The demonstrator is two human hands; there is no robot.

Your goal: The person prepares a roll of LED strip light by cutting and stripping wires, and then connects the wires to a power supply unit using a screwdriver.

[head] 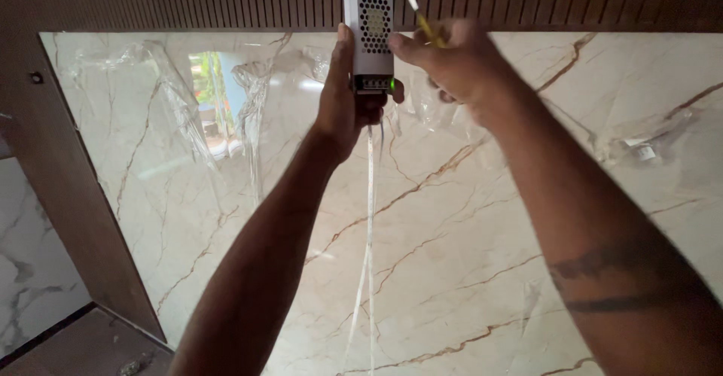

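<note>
- The left hand (348, 97) is wrapped around the bottom end of a long silver metal box (368, 26) and presses it flat against the wall, most likely so it stays put and does not slide down.
- The box stands upright, high up where the dark wooden slats (188, 0) meet the shiny marble panel (452, 218).
- It has a patch of little round holes on its side (probably to let heat out) and a small green light (392, 84) glowing at its bottom end.
- The right hand (444, 60) is closed around a thin yellow tool (423, 22) with a white tip, held just beside the box, near the end with the light.
- Thin white wires (369, 225) hang straight down from the box over the marble.
- Clear plastic film (241, 105) is half peeled and crinkled on the marble.
- I see no label clearly.
</note>
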